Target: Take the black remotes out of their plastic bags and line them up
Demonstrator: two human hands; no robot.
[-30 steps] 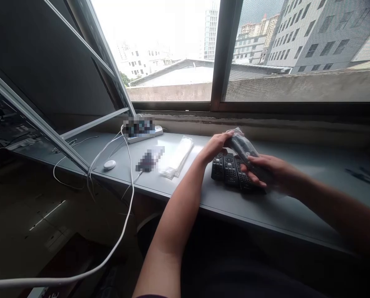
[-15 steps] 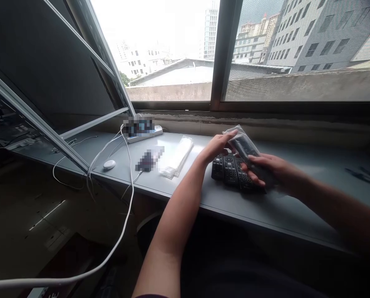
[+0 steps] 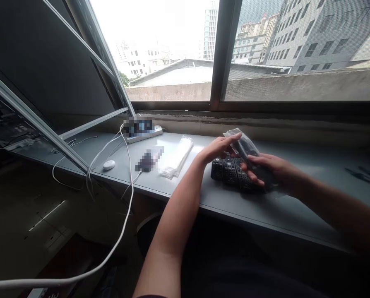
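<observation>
A black remote control in a clear plastic bag is held tilted above the desk. My right hand wraps round its lower part, with the thumb on top. At the bag's upper end, my left hand pinches the plastic between thumb and fingers. Beneath the hands, several black remote controls lie side by side on the desk, partly covered by the hands and the bagged one. A stack of clear plastic bags rests flat to the left of my left hand.
The grey desk runs along the window. Left of the bags are a blurred-out item on a cable, a round white object and a power strip. A white cable hangs over the front edge. Dark thin items lie far right.
My left thumb or finger has slid slightly along the bag's upper end, which sits a little lower. My right hand keeps its hold in nearly the same place.
</observation>
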